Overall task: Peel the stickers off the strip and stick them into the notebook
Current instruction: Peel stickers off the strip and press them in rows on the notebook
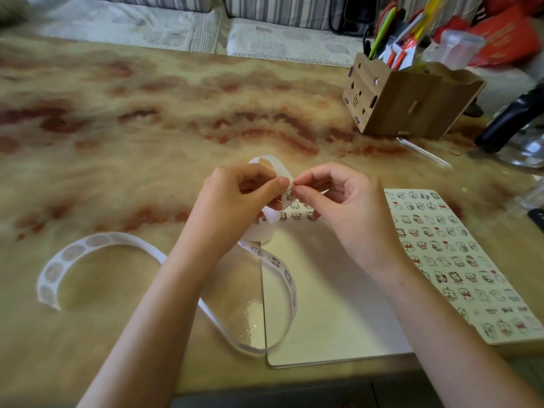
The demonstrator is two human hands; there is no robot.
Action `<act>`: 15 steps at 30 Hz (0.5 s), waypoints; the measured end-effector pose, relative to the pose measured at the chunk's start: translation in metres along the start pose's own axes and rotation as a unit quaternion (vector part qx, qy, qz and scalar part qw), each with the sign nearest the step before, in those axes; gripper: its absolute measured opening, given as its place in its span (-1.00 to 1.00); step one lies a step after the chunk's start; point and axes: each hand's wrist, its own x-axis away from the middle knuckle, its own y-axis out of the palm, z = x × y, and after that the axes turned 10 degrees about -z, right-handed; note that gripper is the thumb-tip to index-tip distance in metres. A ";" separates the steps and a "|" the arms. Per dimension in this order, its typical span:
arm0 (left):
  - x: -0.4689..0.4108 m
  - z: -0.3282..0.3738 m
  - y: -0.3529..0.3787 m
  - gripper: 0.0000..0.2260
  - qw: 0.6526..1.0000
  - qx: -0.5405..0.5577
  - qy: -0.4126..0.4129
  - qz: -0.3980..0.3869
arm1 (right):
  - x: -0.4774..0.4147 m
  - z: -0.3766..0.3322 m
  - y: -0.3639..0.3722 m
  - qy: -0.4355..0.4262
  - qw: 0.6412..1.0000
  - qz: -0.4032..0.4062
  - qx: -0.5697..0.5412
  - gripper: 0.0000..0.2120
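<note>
The long white paper strip of small cartoon-animal stickers [279,265] is held up above the middle of the table, near its front edge. From the hands it curls in a loop over the far side of the fingers, and it drops in a wide bow down to the tabletop. Its tail with pale, empty round patches lies on edge in a curve toward the left front of the table. The left hand [235,201] grips the strip with curled fingers, thumb pressed on its printed face. The right hand [344,207] meets it there, thumb and forefinger tips closed in a pinch on the strip's edge at one sticker, the other fingers loosely curled. Whether that sticker has lifted I cannot tell. Just below the hands lies the open notebook with a blank cream page [323,304], its lower edge close to the table's front edge. A short row of little cartoon stickers [297,215] shows at the page's far edge. The notebook's cover, printed all over with small bears [459,260], lies flat to the right. The glossy tan table with reddish marbling [132,119] carries it all. Toward its far right corner stands a brown wooden pen holder with cut-out shapes [412,104], stuffed with coloured pens [382,30]. A striped grey sofa cushion [279,10] lies beyond the far edge.
</note>
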 end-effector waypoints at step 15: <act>0.001 0.003 0.003 -0.88 1.000 0.013 -0.019 0.011 | 0.001 0.000 -0.001 -0.045 0.991 0.007 0.128 -0.93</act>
